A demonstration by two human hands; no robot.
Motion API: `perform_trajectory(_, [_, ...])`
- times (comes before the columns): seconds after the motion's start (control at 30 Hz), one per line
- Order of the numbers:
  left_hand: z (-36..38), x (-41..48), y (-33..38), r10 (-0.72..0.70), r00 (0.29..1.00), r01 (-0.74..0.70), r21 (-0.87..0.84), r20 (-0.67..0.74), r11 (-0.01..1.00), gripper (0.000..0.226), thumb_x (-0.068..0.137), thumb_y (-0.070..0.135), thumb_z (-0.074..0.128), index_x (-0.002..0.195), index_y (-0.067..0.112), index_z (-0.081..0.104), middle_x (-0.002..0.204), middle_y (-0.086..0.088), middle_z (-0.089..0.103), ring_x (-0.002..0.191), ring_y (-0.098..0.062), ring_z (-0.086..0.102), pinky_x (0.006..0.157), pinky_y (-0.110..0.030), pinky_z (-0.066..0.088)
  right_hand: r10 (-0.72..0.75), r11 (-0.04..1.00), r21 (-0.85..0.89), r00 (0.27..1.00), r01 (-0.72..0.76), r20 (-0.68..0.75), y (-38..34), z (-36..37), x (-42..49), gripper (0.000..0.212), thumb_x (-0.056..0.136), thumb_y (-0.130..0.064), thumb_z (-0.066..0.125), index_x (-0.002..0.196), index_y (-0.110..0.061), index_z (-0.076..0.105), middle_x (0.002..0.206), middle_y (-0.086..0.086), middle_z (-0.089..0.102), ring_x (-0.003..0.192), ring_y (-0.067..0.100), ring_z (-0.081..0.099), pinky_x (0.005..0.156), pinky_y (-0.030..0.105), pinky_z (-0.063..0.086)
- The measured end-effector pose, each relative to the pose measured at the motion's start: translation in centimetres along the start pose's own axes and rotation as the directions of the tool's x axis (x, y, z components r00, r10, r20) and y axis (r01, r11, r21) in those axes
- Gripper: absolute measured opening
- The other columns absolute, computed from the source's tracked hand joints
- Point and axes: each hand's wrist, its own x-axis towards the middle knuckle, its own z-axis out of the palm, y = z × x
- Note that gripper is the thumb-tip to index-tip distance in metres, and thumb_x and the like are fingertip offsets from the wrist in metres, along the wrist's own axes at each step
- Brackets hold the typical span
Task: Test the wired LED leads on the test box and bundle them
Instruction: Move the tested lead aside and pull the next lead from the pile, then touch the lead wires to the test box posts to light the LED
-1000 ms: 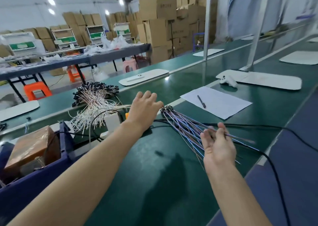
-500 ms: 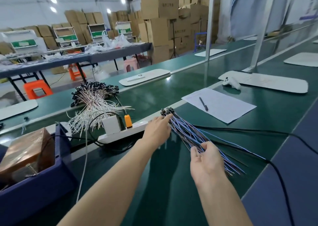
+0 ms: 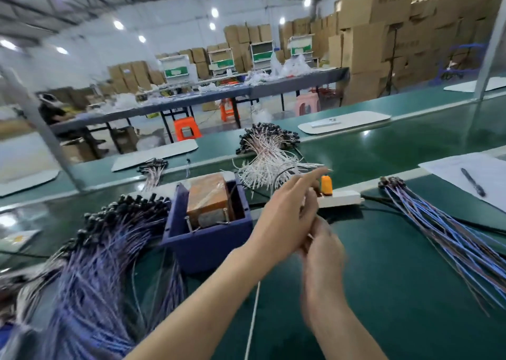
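A dark blue test box point(image 3: 205, 239) holding a brown taped block point(image 3: 208, 198) stands on the green bench left of my hands. My left hand point(image 3: 284, 220) reaches over the bench with straight fingers pointing right toward the power strip point(image 3: 342, 198). My right hand point(image 3: 323, 252) is just below it, touching it and blurred; a thin white bit shows between them and I cannot tell what it is. A fanned set of blue-purple LED leads point(image 3: 443, 231) lies at the right, apart from both hands. A large heap of purple leads point(image 3: 104, 263) fills the lower left.
White leads with black heads point(image 3: 268, 159) lie beyond the strip, which carries an orange plug point(image 3: 326, 184). A small lead bundle point(image 3: 153, 168) sits behind the box. Paper with a pen point(image 3: 472, 181) is far right. A thin white wire point(image 3: 252, 318) crosses the bench below my left arm.
Both hands have let go of the blue-purple leads at the right and come together mid-bench. The view has swung left, bringing the test box and the large purple heap into sight.
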Motion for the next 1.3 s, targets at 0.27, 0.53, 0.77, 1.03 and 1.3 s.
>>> perform_trajectory(0.27, [-8.4, -10.7, -5.1, -0.199, 0.870, 0.179, -0.085, -0.451, 0.980, 0.036, 0.096, 0.014, 0.049, 0.111, 0.044, 0.061, 0.103, 0.015, 0.064, 0.096, -0.013, 0.065, 0.077, -0.015, 0.049, -0.072, 0.860, -0.369, 0.799, 0.353, 0.596, 7.4, 5.3, -4.2, 0.038, 0.103, -0.010, 0.046, 0.092, -0.034, 0.074, 0.090, -0.006, 0.076, 0.084, 0.008, 0.070, 0.071, 0.020, 0.054])
perform_trajectory(0.53, [-7.8, -16.2, -9.8, -0.344, 0.852, 0.358, -0.040, -0.395, 0.933, 0.037, 0.091, 0.009, 0.051, 0.100, 0.042, 0.065, 0.098, 0.018, 0.066, 0.096, -0.006, 0.065, 0.078, -0.010, 0.046, -0.039, 0.607, -0.541, 0.702, 0.581, 0.711, 11.4, 3.3, -1.5, 0.035, 0.095, -0.007, 0.052, 0.087, -0.036, 0.070, 0.091, -0.015, 0.070, 0.088, 0.007, 0.067, 0.076, 0.018, 0.050])
perform_trajectory(0.77, [-6.7, -16.6, -10.9, -0.442, 0.868, 0.456, 0.008, -0.226, 0.890, 0.028, 0.095, 0.010, 0.049, 0.105, 0.027, 0.068, 0.099, 0.017, 0.068, 0.095, -0.002, 0.064, 0.085, -0.022, 0.051, 0.034, 0.605, -0.630, 0.775, 0.487, 0.631, 12.4, 2.8, 0.0, 0.036, 0.098, -0.009, 0.051, 0.075, -0.032, 0.068, 0.080, -0.015, 0.072, 0.074, 0.007, 0.067, 0.065, 0.017, 0.050])
perform_trajectory(1.03, [-7.1, -16.4, -10.4, -0.460, 0.846, 0.489, 0.046, -0.271, 0.871, 0.026, 0.096, 0.013, 0.049, 0.104, 0.025, 0.070, 0.096, 0.015, 0.071, 0.091, -0.004, 0.065, 0.084, -0.032, 0.054, 0.049, 0.597, -0.641, 0.775, 0.483, 0.630, 12.5, 2.7, 0.1, 0.037, 0.099, -0.010, 0.050, 0.078, -0.034, 0.069, 0.083, -0.016, 0.072, 0.074, 0.009, 0.067, 0.067, 0.026, 0.054])
perform_trajectory(1.3, [-13.6, -14.1, -12.5, -0.654, 0.548, 0.636, -0.248, -0.521, 0.731, 0.032, 0.100, 0.008, 0.048, 0.084, 0.026, 0.069, 0.074, 0.009, 0.072, 0.053, -0.009, 0.058, 0.045, -0.027, 0.046, 0.092, 0.644, -0.637, 0.783, 0.424, 0.615, 12.3, 2.6, 0.1, 0.044, 0.101, -0.012, 0.047, 0.085, -0.046, 0.069, 0.088, -0.017, 0.070, 0.068, 0.007, 0.064, 0.061, 0.014, 0.047])
